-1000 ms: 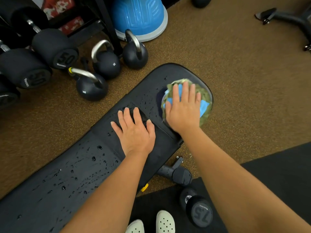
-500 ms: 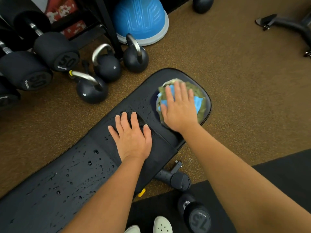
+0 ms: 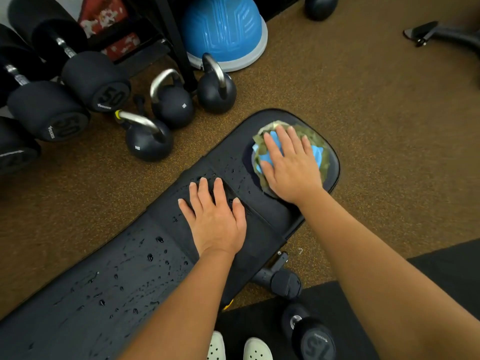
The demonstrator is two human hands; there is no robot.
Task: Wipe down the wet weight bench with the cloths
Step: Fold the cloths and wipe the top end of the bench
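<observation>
Stood at the near edge of the weight bench (image 3: 117, 281) in pale perforated shoes (image 3: 255, 349), with a small dumbbell (image 3: 311, 336) on the black mat just beside the bench's support leg.

Left the near stretch of the bench beaded with water droplets (image 3: 150, 257); judged from this that most of the wiping was not yet done.

Planted the left hand (image 3: 215, 219) flat on the bench's middle section, fingers straight and spread, grasping nothing. Judged as a brace, taking body weight during the lean toward the bench's far end.

Pressed the right hand (image 3: 291, 167) palm-down on the cloths (image 3: 315, 149), a green one bunched with a blue one, at the bench's rounded far end. Kept the fingers straight over the bundle and not curled round it, probably so that the whole palm loaded the fabric against the wet pad.

Beyond the bench's far left side, on the brown floor (image 3: 363, 100) and apart from the bench: three kettlebells (image 3: 171, 105), larger dumbbells (image 3: 96, 79) and a blue balance dome (image 3: 223, 24).
</observation>
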